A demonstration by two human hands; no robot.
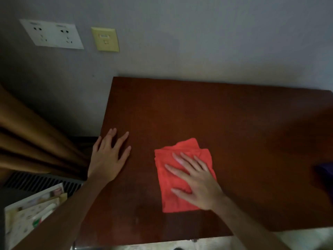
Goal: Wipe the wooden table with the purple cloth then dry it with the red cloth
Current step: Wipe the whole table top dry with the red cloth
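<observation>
Drying stage: my right hand (195, 179) flat, open on red cloth (180, 177); left hand (108, 156) spread, left of it, bracing worktop (234, 123). Purple cloth (324, 171) set aside, far right.

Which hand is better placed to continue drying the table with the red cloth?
The right hand: it lies flat on the red cloth mid-table. The left hand rests on bare wood at the wooden table's left edge, apart from the cloth.

red cloth (182, 177), reddish-brown table (234, 123) — tan curtain (27, 138)
</observation>
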